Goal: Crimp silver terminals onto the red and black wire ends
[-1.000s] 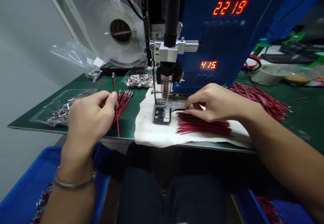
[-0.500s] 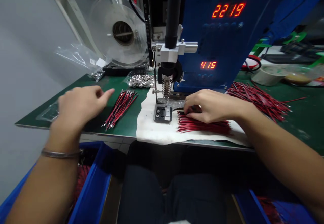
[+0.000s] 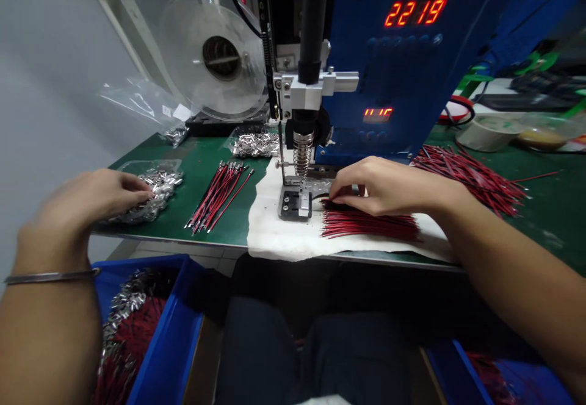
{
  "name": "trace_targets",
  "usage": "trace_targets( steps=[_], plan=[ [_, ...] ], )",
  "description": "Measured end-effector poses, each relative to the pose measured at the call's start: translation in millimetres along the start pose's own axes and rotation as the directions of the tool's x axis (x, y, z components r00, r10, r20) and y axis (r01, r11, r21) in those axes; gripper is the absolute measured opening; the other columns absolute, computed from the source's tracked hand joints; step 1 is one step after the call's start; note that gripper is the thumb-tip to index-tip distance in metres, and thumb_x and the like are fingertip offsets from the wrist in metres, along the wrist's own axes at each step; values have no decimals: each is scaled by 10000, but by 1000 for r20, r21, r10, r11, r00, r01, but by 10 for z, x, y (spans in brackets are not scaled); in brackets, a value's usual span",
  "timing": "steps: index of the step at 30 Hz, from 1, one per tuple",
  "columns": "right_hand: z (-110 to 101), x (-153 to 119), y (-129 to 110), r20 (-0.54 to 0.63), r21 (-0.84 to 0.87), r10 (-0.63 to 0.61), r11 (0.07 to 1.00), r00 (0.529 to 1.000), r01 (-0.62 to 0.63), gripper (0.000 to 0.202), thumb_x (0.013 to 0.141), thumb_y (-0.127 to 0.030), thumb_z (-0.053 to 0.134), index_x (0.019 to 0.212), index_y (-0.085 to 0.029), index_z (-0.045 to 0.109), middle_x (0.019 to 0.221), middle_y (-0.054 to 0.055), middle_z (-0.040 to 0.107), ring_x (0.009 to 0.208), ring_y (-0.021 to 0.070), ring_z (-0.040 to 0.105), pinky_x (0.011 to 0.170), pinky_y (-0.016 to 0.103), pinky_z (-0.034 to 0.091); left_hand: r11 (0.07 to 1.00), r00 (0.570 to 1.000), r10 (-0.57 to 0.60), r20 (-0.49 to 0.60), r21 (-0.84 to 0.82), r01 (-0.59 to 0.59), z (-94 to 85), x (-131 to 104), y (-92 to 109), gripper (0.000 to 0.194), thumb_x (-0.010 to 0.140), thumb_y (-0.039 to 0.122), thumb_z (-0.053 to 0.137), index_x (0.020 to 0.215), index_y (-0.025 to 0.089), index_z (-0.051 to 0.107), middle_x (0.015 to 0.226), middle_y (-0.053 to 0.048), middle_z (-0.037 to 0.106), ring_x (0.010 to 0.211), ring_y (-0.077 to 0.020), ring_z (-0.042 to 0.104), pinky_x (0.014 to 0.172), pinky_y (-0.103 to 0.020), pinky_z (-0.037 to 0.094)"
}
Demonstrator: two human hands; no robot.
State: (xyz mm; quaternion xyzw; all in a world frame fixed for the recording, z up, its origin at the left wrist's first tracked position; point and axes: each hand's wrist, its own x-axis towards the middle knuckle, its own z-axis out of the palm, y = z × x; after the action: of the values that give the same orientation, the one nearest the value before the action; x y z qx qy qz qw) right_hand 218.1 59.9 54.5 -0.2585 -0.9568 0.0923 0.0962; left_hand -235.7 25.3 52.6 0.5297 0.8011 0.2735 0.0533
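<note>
My left hand is at a clear plastic tray or bag of small silver metal parts at the table's left. Its thumb and fingertips are pinched together among the parts; what they hold is too small to make out. My right hand is over a row of red wires on a white sheet. Its fingers pinch a dark wire by the row's left end, close to the small metal fixture under the machine's spring-loaded head. Between the hands lie wires with silver ends.
A blue machine with red digits stands behind. A clear reel and a bag of metal parts are at the back. More red wires lie at right. Below the table's left edge is a blue bin of wires.
My left hand has moved left and down to the silver parts, uncovering them. One more wire lies at the right side of the silver-ended bunch. My right hand has barely moved.
</note>
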Motion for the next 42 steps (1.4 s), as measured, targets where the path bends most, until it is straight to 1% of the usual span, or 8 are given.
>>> trace_targets(
  steps=[3, 10, 13, 16, 20, 26, 34, 42],
  plan=[
    [-1, 4, 7, 4, 27, -1, 1000, 1000, 1, 222, 810, -139, 577, 962, -203, 725, 957, 20, 733, 824, 153, 664, 718, 256, 494, 948, 985, -134, 113, 305, 94, -13, -63, 111, 187, 557, 307, 835, 708, 241, 749, 596, 4, 629, 588, -181, 477, 626, -290, 305],
    [-32, 13, 13, 50, 102, 15, 995, 999, -20, 214, 816, -134, 592, 929, -211, 756, 904, 14, 726, 774, 124, 658, 696, 232, 503, 947, 996, -48, -77, 315, 70, -55, -260, 289, 148, 667, 375, 748, 710, 238, 713, 500, 4, 494, 528, -153, 352, 566, -277, 257],
    [-35, 13, 14, 52, 126, 23, 992, 998, -30, 198, 820, -151, 603, 925, -212, 759, 897, 14, 720, 771, 121, 656, 691, 228, 506, 984, 974, 26, -224, 180, 15, -7, -455, 503, 147, 714, 354, 724, 755, 214, 710, 508, 20, 466, 532, -129, 371, 559, -262, 265],
    [-28, 11, 25, 46, 137, 24, 990, 999, -30, 199, 817, -162, 611, 940, -220, 756, 907, 10, 723, 796, 129, 660, 714, 237, 510, 965, 941, 67, -332, -220, -146, 157, -699, 774, 183, 712, 319, 751, 833, 186, 715, 614, 26, 597, 536, -91, 437, 527, -222, 323],
    [-21, 11, 43, 52, 148, 28, 988, 998, -36, 190, 825, -197, 609, 952, -218, 748, 923, 5, 733, 823, 142, 671, 737, 242, 513, 681, 955, 144, -258, -675, -284, 522, -998, 1119, 213, 738, 344, 746, 813, 151, 693, 702, -20, 697, 421, -63, 414, 374, -213, 297],
    [-19, 9, 33, -8, 160, -27, 987, 1000, 28, 190, 871, -210, 568, 969, -193, 730, 946, 31, 720, 848, 150, 661, 762, 255, 505, 391, 989, 113, -92, -911, -130, 1030, -1228, 1505, 219, 797, 377, 682, 914, 196, 724, 786, -28, 668, 390, -26, 301, 326, -211, 178],
    [70, 57, -41, -152, 261, -9, 964, 988, 49, 186, 926, -252, 508, 1009, -176, 656, 1005, 57, 678, 899, 158, 631, 790, 275, 483, 385, 984, 177, 15, -921, -55, 1306, -1265, 1636, 266, 779, 388, 700, 971, 204, 710, 866, -60, 675, 659, -120, 585, 511, -218, 420],
    [215, 152, -180, -311, 287, 130, 957, 942, -38, 159, 877, -265, 595, 869, -143, 695, 802, 28, 694, 661, 114, 583, 626, 239, 435, 448, 983, 170, 70, -894, -14, 1282, -1330, 1635, 224, 723, 384, 752, 815, 181, 732, 794, -53, 710, 684, -138, 615, 592, -233, 461]
  ],
)
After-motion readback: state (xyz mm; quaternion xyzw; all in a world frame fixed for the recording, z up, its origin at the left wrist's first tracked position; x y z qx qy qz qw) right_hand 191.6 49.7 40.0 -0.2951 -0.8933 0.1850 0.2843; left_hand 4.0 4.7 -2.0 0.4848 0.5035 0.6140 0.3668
